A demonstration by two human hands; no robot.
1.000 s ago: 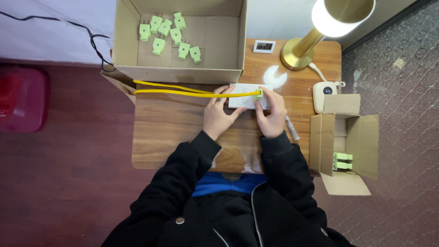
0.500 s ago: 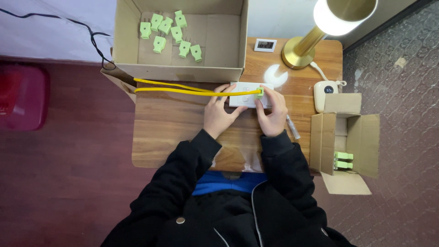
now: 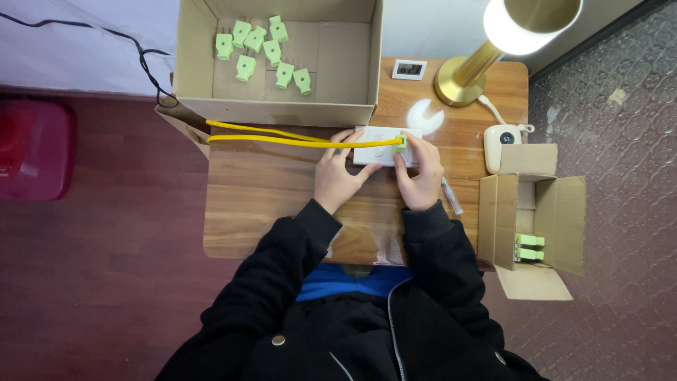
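A white socket block lies on the wooden table, near its far edge. My left hand rests on the block's left end and holds it steady. My right hand pinches a small green plug that sits on the block's right part. Two yellow wires run from the plug leftward across the table to its left edge.
A large open cardboard box at the back holds several green plugs. A smaller open box at the right holds two more. A brass lamp, a small white display, a white device and a pen stand nearby.
Both hands stay on the socket block; the right hand's fingers have shifted slightly around the green plug. Nothing else moved.
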